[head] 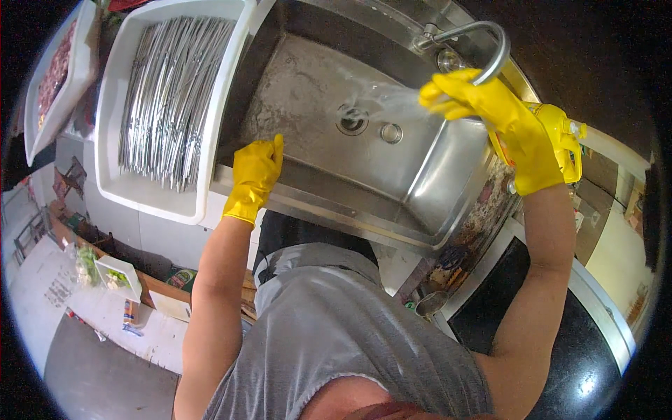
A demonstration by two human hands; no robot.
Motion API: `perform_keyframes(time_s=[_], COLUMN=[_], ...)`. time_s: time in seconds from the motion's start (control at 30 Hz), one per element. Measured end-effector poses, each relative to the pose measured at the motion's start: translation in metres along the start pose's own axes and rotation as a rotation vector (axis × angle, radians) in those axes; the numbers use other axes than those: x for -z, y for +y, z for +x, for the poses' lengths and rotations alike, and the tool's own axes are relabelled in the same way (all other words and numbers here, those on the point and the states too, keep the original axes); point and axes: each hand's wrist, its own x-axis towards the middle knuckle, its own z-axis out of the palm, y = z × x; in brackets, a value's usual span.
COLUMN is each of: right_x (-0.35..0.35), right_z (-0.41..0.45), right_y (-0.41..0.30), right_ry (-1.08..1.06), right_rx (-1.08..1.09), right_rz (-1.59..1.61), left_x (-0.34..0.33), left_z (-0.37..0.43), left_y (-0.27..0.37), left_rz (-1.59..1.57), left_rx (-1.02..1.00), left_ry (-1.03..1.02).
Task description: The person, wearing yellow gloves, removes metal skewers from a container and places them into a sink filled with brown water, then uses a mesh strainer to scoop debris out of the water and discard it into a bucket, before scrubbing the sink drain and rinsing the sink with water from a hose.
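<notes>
My right hand [472,102], in a yellow rubber glove, is closed around the end of the curved metal faucet spout [501,39]. Water [391,97] sprays from there to the left, across the stainless steel sink [310,79] and over its drain [352,119]. Beside the drain is a small round metal piece [391,133]. Gloved in yellow too, my left hand [257,165] is curled over the sink's front left edge, with nothing visible in it. Just left of it stands a white plastic tub [207,136] holding many thin metal skewers [173,100].
A yellow jug [551,123] stands right of the sink, behind my right wrist. Farther left, a white tray [79,79] holds reddish pieces, perhaps meat. A metal pot [431,303] sits low at right. Bagged greens [86,265] lie at lower left.
</notes>
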Motion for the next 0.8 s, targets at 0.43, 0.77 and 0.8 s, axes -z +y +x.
perform_keyframes(time_s=[0.43, 0.77, 0.8], right_x=[0.080, 0.093, 0.102], right_z=[-0.062, -0.067, -0.060], right_y=[0.019, 0.031, 0.042], right_ry=[0.153, 0.221, 0.221], right_rx=[-0.002, -0.058, -0.058], right_rz=[0.042, 0.155, 0.157], left_x=[0.002, 0.002, 0.003], left_z=[0.002, 0.004, 0.005], left_y=[0.004, 0.003, 0.004], left_rz=[-0.064, -0.050, -0.048], left_rx=[-0.012, 0.019, 0.018], left_ry=[0.078, -0.013, -0.014])
